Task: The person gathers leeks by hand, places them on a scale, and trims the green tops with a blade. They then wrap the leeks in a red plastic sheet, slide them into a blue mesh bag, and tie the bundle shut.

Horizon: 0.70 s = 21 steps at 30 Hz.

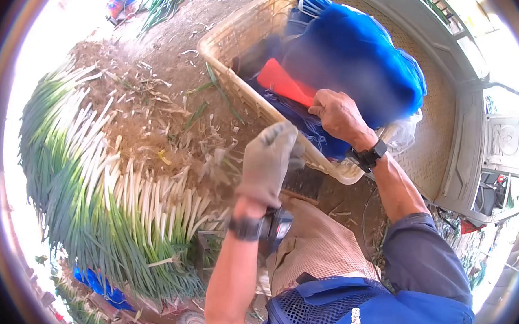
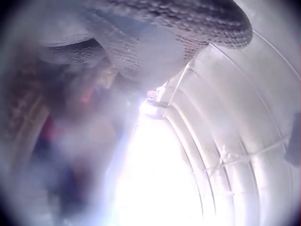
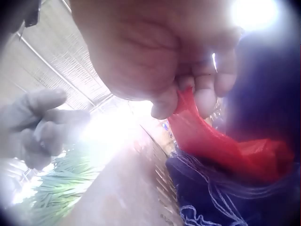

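In the head view my bare right hand (image 1: 343, 120) pinches one end of a red plastic strip (image 1: 283, 83) between thumb and fingers. The right wrist view shows the red plastic (image 3: 202, 136) running from the fingertips down over dark blue fabric with loose pale threads (image 3: 207, 188). My left hand (image 1: 269, 162) wears a grey work glove and hangs beside the near wall of a yellowish plastic crate (image 1: 248, 92). Its fingers are loosely curled with nothing in them, as the right wrist view also shows. A large blue bundle (image 1: 357, 50) fills much of the crate.
Rows of green onions (image 1: 130, 214) lie on the soil at the left, with dry scraps (image 1: 174, 118) scattered about. A cart or truck bed with a patterned floor (image 1: 440, 135) is on the right. Some clear plastic (image 1: 404, 133) hangs at the crate's right end.
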Motion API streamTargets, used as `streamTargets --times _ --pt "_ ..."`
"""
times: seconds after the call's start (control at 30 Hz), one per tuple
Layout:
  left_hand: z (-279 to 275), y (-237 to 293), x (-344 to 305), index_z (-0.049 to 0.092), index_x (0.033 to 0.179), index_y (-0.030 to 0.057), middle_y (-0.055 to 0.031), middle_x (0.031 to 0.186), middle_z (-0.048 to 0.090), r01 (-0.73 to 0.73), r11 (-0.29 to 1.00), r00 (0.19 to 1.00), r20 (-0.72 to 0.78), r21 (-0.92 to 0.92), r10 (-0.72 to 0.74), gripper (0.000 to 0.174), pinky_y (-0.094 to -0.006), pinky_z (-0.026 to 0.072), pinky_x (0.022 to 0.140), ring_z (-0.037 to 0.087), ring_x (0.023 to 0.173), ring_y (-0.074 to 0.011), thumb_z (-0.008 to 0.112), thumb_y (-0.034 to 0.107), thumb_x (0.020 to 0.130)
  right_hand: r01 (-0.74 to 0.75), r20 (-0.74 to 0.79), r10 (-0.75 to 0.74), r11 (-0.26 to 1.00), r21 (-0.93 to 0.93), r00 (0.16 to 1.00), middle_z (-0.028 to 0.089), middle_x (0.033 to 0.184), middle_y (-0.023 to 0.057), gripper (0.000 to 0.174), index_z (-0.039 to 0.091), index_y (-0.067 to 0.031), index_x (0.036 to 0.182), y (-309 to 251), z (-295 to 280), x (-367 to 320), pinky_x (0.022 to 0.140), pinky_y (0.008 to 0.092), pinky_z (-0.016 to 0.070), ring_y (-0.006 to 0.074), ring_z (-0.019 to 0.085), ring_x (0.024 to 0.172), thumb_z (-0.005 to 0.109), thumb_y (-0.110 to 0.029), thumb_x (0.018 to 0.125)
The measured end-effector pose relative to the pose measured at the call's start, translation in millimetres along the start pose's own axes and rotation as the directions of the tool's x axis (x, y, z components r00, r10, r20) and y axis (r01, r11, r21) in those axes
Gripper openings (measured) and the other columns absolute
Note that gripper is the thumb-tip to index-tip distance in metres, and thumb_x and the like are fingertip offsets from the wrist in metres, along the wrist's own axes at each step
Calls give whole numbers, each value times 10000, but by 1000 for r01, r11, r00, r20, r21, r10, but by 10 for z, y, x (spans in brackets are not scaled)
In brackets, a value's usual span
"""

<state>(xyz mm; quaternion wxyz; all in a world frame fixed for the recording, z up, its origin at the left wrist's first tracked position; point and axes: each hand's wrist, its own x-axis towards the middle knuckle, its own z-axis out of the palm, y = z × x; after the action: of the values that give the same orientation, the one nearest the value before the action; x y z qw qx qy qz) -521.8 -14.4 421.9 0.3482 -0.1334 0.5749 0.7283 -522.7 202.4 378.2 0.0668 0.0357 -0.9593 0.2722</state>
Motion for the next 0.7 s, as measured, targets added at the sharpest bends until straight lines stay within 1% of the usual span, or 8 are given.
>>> streamTargets --times 0.17,0.3,0.33,0.37,0.4,0.43,0.57,0.7 --pt "325 -1 983 603 1105 2 -106 959 648 123 985 992 51 -120 -118 247 -338 633 730 706 803 -218 630 224 1000 92 -36 -91 996 16 995 652 782 182 141 569 -13 792 96 1 21 717 491 489 409 646 798 698 -56 831" --pt "575 -61 1327 651 954 13 -100 852 676 226 965 972 -97 136 -214 248 -361 566 659 701 807 -216 663 261 973 153 -57 -147 979 137 988 637 753 168 107 609 -15 859 75 27 -31 757 478 504 415 640 831 681 -21 781" --pt "430 -212 1521 667 953 -9 -118 840 686 -1 848 1000 13 530 -7 288 -375 542 671 682 780 -215 688 278 953 123 17 -129 970 211 991 681 827 151 101 650 -4 942 83 -29 -60 791 437 522 349 678 859 677 -40 852" --pt "285 -364 1716 682 952 -32 -137 828 696 -214 541 972 123 814 200 329 -389 517 684 663 753 -214 712 295 932 -87 105 48 908 411 993 689 881 136 118 653 3 971 84 -131 -52 809 413 522 304 673 881 676 -78 888" --pt "240 -447 1796 684 970 -44 -149 839 700 -227 525 963 107 820 248 350 -392 513 696 654 743 -216 720 301 926 -293 225 197 766 573 954 697 934 120 147 657 9 1000 64 -238 -44 826 390 521 259 668 903 675 -116 925" --pt "367 -279 1611 694 976 -44 -140 848 704 -110 650 979 -31 752 202 362 -387 503 690 637 732 -204 735 311 919 -476 366 304 557 680 880 705 988 105 183 660 15 1028 68 -289 -51 844 366 521 214 663 926 673 -154 961" --pt "598 118 1230 712 899 -50 -128 773 689 35 931 971 -234 362 54 388 -368 499 656 649 710 -210 732 337 920 -416 226 349 745 521 909 718 925 54 366 698 40 1067 332 -214 -2 816 291 532 130 660 869 730 -306 952" --pt "459 28 1380 708 905 -28 -69 773 666 -44 915 981 -154 400 115 373 -337 476 577 591 658 -158 802 333 887 -499 418 274 519 694 866 678 739 41 374 748 26 951 330 -93 143 614 284 488 106 616 668 754 -346 913"
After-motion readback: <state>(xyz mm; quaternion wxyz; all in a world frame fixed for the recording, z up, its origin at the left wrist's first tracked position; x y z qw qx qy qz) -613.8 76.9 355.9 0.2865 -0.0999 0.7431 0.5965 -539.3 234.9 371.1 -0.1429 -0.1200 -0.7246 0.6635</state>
